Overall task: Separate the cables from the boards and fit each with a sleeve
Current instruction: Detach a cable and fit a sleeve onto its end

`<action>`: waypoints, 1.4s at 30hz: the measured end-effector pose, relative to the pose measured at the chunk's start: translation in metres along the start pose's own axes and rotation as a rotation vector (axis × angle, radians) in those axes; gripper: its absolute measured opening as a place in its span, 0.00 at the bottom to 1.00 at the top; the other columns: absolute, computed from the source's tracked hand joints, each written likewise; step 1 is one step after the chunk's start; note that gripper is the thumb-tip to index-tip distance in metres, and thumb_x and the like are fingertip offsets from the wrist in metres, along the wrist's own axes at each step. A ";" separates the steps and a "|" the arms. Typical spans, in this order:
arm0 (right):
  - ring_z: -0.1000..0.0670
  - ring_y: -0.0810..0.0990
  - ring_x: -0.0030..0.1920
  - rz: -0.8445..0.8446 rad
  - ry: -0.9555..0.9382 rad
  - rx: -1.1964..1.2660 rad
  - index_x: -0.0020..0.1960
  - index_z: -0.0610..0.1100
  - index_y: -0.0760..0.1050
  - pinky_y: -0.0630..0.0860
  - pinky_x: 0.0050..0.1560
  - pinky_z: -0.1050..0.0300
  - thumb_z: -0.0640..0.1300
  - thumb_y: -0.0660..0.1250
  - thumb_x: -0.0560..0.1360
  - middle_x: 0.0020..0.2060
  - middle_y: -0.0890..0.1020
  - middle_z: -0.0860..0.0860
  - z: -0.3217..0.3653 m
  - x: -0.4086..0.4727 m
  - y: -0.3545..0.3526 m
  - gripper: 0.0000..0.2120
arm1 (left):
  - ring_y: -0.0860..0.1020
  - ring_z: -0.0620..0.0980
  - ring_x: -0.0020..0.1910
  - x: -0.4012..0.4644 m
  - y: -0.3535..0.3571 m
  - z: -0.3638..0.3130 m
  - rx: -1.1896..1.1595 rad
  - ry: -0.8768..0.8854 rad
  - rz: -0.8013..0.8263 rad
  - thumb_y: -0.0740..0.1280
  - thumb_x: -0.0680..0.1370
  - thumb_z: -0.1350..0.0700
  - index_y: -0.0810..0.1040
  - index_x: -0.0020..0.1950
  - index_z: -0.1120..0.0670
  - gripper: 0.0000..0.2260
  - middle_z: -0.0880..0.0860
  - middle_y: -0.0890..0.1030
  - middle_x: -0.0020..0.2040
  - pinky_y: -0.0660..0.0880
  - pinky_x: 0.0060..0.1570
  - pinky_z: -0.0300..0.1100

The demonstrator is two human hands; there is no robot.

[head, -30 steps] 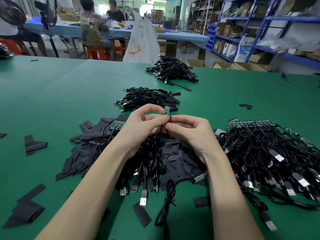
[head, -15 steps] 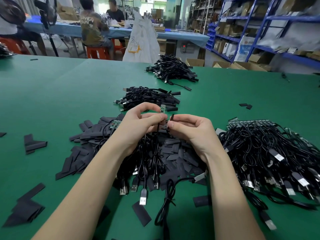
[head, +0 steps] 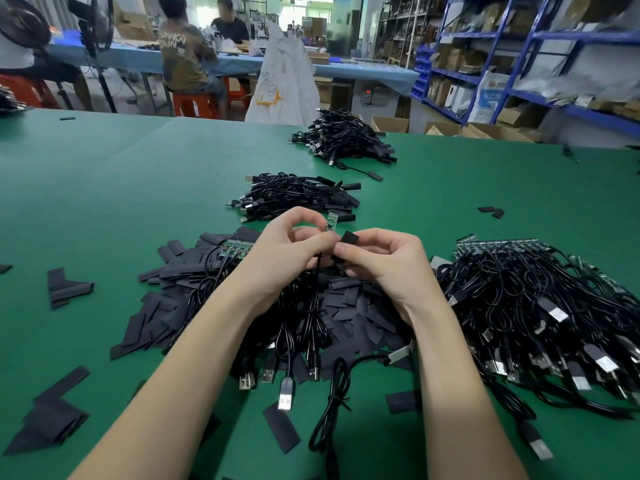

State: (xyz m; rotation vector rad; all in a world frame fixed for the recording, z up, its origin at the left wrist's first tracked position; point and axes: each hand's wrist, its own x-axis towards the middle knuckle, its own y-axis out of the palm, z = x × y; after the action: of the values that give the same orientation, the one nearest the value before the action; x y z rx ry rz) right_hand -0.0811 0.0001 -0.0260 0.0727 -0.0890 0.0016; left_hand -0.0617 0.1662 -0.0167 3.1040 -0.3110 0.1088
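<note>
My left hand (head: 287,247) pinches a small green board (head: 331,221) at the end of a black cable (head: 317,271) that hangs down from my fingers. My right hand (head: 384,261) pinches a short black sleeve (head: 349,237) right beside the board. Both hands hover above a heap of flat black sleeves (head: 349,306) mixed with cables. A strip of joined green boards (head: 235,252) lies at the heap's left. On the right sits a big pile of cables (head: 536,306) still on their boards (head: 502,245).
Two piles of sleeved cables lie further back, one near (head: 294,199) and one far (head: 343,138). Loose sleeves (head: 65,289) are scattered on the green table (head: 104,188). A coiled cable (head: 332,403) lies between my forearms. People sit at a blue table behind.
Both hands have lifted slightly. The board now sticks up above my left fingers, and the sleeve in my right hand has come up beside it.
</note>
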 end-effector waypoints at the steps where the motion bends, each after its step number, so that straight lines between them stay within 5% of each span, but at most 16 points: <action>1: 0.50 0.87 0.41 0.003 0.008 0.001 0.40 0.47 0.87 0.80 0.39 0.63 0.38 0.80 0.69 0.42 0.88 0.45 0.000 0.000 0.000 0.05 | 0.80 0.52 0.45 0.000 0.000 0.000 -0.001 0.001 -0.006 0.72 0.78 0.61 0.77 0.48 0.52 0.05 0.53 0.81 0.40 0.76 0.62 0.58; 5: 0.51 0.85 0.38 -0.019 0.032 -0.022 0.39 0.43 0.87 0.81 0.39 0.63 0.39 0.81 0.67 0.39 0.88 0.44 0.000 0.000 -0.001 0.04 | 0.76 0.54 0.45 -0.001 0.000 -0.001 -0.002 0.017 0.003 0.73 0.77 0.60 0.77 0.47 0.52 0.06 0.54 0.80 0.40 0.74 0.62 0.63; 12: 0.49 0.86 0.37 -0.037 0.023 -0.113 0.43 0.39 0.86 0.83 0.42 0.61 0.39 0.81 0.68 0.39 0.88 0.43 0.002 0.001 -0.003 0.07 | 0.75 0.46 0.34 -0.001 0.000 -0.001 0.074 0.118 0.027 0.76 0.74 0.62 0.76 0.48 0.54 0.10 0.49 0.79 0.34 0.72 0.40 0.37; 16: 0.51 0.86 0.37 0.000 0.008 -0.135 0.42 0.44 0.86 0.82 0.41 0.63 0.37 0.78 0.70 0.39 0.88 0.45 0.003 0.001 -0.002 0.04 | 0.75 0.48 0.36 -0.001 0.001 -0.001 0.074 0.136 0.020 0.75 0.73 0.65 0.76 0.48 0.55 0.11 0.52 0.80 0.36 0.71 0.40 0.38; 19: 0.52 0.86 0.39 0.066 0.008 -0.065 0.42 0.46 0.87 0.81 0.42 0.65 0.32 0.74 0.74 0.40 0.88 0.46 0.003 0.000 -0.001 0.10 | 0.73 0.46 0.33 -0.001 0.000 -0.001 0.068 0.142 -0.005 0.75 0.74 0.65 0.75 0.47 0.55 0.10 0.55 0.78 0.37 0.70 0.35 0.34; 27: 0.50 0.87 0.40 0.069 0.050 0.045 0.42 0.43 0.88 0.82 0.44 0.63 0.33 0.76 0.71 0.41 0.88 0.43 0.003 -0.001 -0.001 0.06 | 0.74 0.46 0.29 0.000 -0.005 -0.002 -0.064 0.090 -0.011 0.76 0.73 0.66 0.75 0.47 0.56 0.11 0.54 0.79 0.34 0.70 0.30 0.32; 42: 0.48 0.86 0.35 -0.085 -0.074 -0.196 0.37 0.47 0.87 0.83 0.42 0.56 0.37 0.80 0.69 0.34 0.87 0.45 -0.002 0.003 0.006 0.06 | 0.84 0.53 0.39 0.003 -0.007 0.001 0.210 0.177 -0.096 0.78 0.72 0.61 0.78 0.43 0.50 0.11 0.52 0.85 0.37 0.74 0.42 0.41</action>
State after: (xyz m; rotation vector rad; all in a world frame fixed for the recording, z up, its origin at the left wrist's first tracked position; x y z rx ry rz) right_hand -0.0779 0.0060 -0.0277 -0.1197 -0.1592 -0.0949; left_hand -0.0577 0.1725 -0.0174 3.2761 -0.1548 0.4382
